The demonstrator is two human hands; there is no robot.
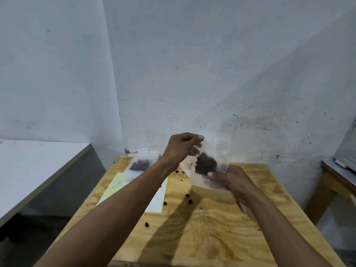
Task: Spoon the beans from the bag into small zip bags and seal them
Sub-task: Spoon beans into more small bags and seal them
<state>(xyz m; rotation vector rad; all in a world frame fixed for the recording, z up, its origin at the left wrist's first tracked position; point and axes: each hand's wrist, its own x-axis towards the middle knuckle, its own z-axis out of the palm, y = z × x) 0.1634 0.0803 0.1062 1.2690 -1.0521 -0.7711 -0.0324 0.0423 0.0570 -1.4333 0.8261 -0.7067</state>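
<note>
Clear zip bag (210, 160) of beans (205, 164) held upright, long axis vertical; left hand (181, 149) pinching top corner, right hand (229, 178) gripping bottom above worktop (221, 228).

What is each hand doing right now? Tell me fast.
Left hand: pinching the top edge of the zip bag.
Right hand: fingers gripping the same bag's lower part.

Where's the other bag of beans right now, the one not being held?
In the head view, the second bean bag sits at the wooden table's far-left corner by the wall, behind the left hand, beside the yellow-green sheet.
</note>
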